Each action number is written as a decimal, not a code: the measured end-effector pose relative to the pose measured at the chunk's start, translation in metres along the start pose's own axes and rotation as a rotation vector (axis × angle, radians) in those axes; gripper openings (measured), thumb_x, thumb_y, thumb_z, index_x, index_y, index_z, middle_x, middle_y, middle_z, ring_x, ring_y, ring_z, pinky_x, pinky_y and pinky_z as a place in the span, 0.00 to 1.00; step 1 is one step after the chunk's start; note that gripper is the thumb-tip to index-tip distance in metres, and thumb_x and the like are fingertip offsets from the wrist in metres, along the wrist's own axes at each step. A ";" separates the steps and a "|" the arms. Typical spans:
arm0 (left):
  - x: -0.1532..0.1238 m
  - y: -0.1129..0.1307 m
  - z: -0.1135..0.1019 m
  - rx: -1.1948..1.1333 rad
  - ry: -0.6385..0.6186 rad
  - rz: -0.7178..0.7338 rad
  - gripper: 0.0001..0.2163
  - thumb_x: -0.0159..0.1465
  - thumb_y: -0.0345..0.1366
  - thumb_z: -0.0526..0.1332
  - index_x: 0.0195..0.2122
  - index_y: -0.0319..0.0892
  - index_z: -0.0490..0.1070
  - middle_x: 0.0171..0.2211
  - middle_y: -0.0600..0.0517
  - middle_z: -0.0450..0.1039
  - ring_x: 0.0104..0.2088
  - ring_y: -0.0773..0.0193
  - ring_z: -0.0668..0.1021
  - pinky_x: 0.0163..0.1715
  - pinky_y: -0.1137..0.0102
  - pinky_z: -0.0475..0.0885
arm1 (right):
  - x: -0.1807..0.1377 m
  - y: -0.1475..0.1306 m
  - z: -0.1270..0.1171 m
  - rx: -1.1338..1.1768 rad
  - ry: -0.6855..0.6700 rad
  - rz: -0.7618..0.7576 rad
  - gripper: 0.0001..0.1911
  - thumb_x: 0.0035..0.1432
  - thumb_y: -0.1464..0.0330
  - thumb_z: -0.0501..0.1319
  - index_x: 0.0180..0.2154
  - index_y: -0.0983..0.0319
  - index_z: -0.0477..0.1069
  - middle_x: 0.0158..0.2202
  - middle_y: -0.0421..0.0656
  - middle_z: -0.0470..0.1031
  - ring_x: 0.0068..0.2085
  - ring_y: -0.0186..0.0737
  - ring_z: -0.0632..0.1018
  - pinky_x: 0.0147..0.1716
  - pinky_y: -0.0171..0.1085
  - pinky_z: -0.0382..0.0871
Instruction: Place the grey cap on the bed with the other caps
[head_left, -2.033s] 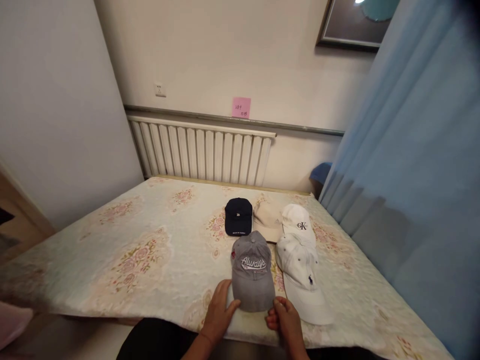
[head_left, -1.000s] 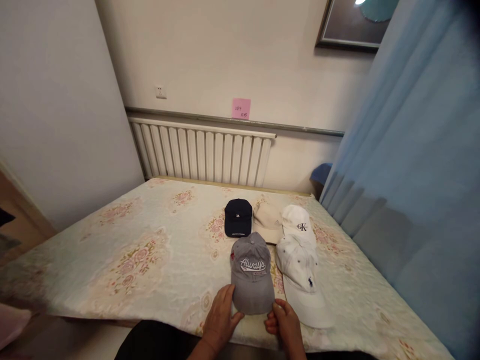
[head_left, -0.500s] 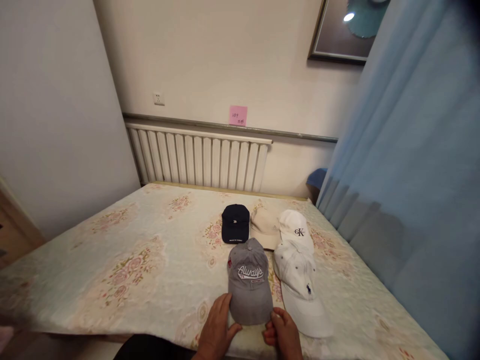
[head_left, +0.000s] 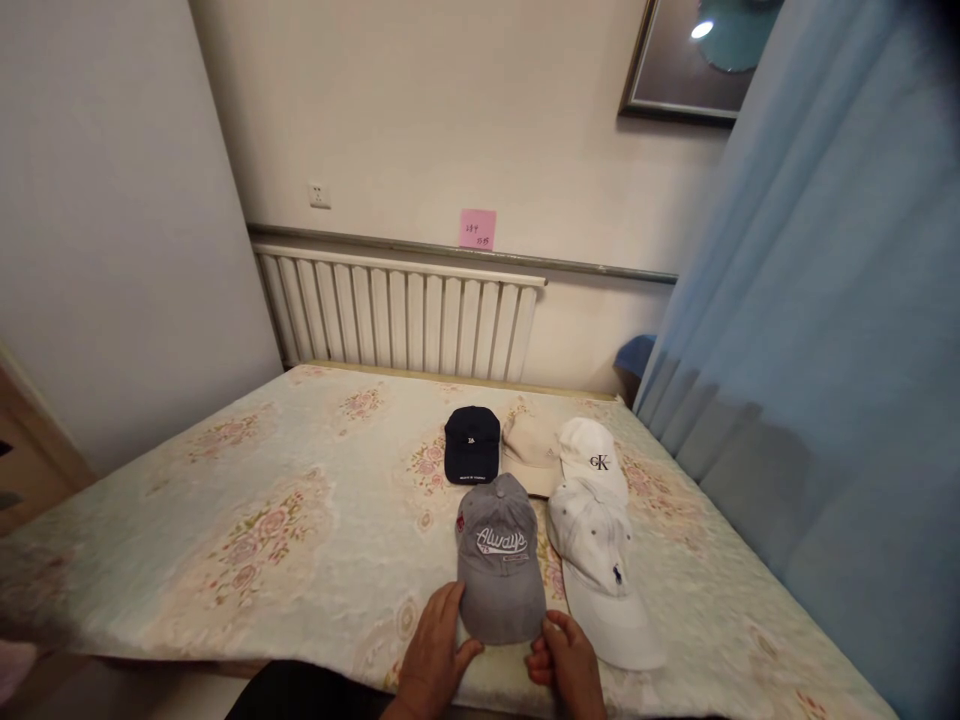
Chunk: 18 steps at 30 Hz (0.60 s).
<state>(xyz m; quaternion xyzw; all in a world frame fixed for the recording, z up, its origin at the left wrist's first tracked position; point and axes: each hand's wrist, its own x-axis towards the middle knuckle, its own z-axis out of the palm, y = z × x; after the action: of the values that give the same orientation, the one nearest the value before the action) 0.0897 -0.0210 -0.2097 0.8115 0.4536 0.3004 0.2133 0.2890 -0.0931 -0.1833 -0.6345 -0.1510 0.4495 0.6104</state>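
A grey cap point(head_left: 499, 560) with white "Always" lettering lies on the floral bedspread point(head_left: 247, 530), brim toward me. My left hand point(head_left: 435, 655) rests against the left side of its brim, thumb under the edge. My right hand point(head_left: 568, 660) pinches the brim's right corner. Beside it to the right lies a pale white cap point(head_left: 600, 560) with a small dark logo. Behind them stand a navy cap point(head_left: 472, 445), a beige cap point(head_left: 529, 450) and a white cap point(head_left: 595, 455) with black letters.
A white radiator point(head_left: 397, 315) runs along the far wall under a pink note point(head_left: 477, 229). A blue curtain point(head_left: 825, 380) hangs along the bed's right side. A framed picture point(head_left: 690, 60) hangs at the top right. A grey wall point(head_left: 105, 250) borders the left.
Both hands stay on the grey cap's brim. The view has tipped slightly, so everything sits a little lower in the frame; the caps have not moved on the bed.
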 end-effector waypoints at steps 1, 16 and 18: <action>0.000 0.000 0.000 0.004 0.006 0.008 0.28 0.54 0.31 0.58 0.58 0.41 0.59 0.58 0.43 0.63 0.59 0.53 0.65 0.59 0.56 0.61 | 0.000 0.001 0.000 0.000 0.001 -0.002 0.27 0.38 0.56 0.64 0.39 0.63 0.61 0.14 0.34 0.70 0.15 0.39 0.73 0.14 0.35 0.67; -0.001 0.002 -0.002 0.021 0.022 0.028 0.28 0.54 0.31 0.58 0.58 0.40 0.58 0.57 0.43 0.64 0.58 0.53 0.66 0.58 0.56 0.62 | 0.000 0.003 -0.001 0.013 -0.003 -0.010 0.27 0.38 0.55 0.64 0.38 0.63 0.61 0.14 0.34 0.70 0.16 0.39 0.73 0.15 0.36 0.68; -0.001 0.002 -0.002 0.024 0.026 0.030 0.28 0.54 0.31 0.59 0.58 0.41 0.59 0.57 0.43 0.64 0.58 0.53 0.66 0.58 0.56 0.62 | 0.000 0.003 -0.001 0.014 -0.005 -0.014 0.27 0.38 0.55 0.64 0.38 0.63 0.61 0.14 0.34 0.70 0.16 0.39 0.73 0.15 0.36 0.68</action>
<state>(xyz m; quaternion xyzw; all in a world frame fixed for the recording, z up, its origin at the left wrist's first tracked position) 0.0887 -0.0224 -0.2074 0.8167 0.4477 0.3088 0.1930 0.2885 -0.0947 -0.1865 -0.6281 -0.1537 0.4477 0.6177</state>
